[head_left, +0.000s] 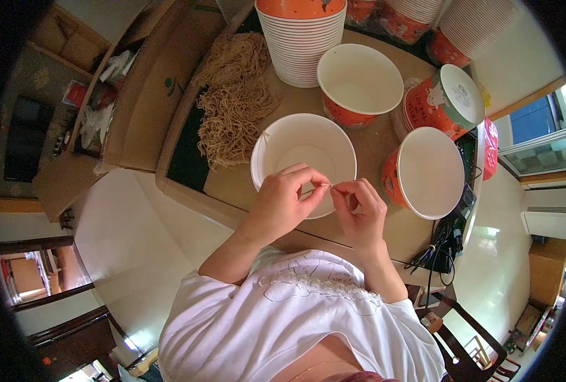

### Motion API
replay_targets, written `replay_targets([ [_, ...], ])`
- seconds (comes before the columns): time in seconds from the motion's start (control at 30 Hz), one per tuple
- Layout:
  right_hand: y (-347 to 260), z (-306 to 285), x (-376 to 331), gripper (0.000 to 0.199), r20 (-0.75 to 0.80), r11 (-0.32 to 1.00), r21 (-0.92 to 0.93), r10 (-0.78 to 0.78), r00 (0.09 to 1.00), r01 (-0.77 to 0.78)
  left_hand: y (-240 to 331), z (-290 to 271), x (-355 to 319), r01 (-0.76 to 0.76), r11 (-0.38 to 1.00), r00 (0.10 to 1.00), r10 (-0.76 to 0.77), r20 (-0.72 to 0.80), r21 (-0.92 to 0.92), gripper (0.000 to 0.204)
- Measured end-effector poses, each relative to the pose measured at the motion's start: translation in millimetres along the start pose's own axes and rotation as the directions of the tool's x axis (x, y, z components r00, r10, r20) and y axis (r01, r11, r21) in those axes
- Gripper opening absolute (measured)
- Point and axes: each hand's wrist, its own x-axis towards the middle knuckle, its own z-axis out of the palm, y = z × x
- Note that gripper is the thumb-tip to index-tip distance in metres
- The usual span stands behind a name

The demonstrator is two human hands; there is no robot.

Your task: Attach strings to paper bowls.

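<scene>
One strand (331, 185) (thin, pale tan), left hand (284, 194) and right hand (366, 209) with fingers (311, 174) pinched on it

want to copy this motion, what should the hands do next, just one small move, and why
I'd suggest drawing the left hand and right hand slightly apart without opening either pinch. Their fingertips almost meet over the white tub, apparently on a thin strand too fine to make out, so a gentle pull would probably straighten it.
</scene>
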Motion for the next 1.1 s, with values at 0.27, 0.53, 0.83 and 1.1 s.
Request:
replay_targets([
  [0.27,-0.1,-0.9,-0.5,0.008,0.017,1.000,0.007,0.011,1.000,-0.011,-1.8,4.1,0.4,-0.009,1.000,0.997,0.008,-0.080,-0.015,0.007],
  [0.53,0.5,-1.2,-1.1,0.007,0.023,1.000,-0.002,0.007,1.000,-0.007,-5.9,2.8,0.2,0.015,1.000,0.989,-0.016,-0.146,-0.011,0.009],
  [0.83,0.5,-0.9,-1.5,0.007,0.012,1.000,0.015,-0.006,1.000,0.006,-1.7,-1.4,3.6,-0.147,0.987,0.988,0.143,0.059,0.064,0.028],
  [1.1,6.0,0.9,-2.5,0.009,0.014,0.998,-0.030,-0.046,0.999,0.047,-8.9,1.6,4.4,-0.250,0.940,0.967,0.252,0.022,0.232,0.010],
])
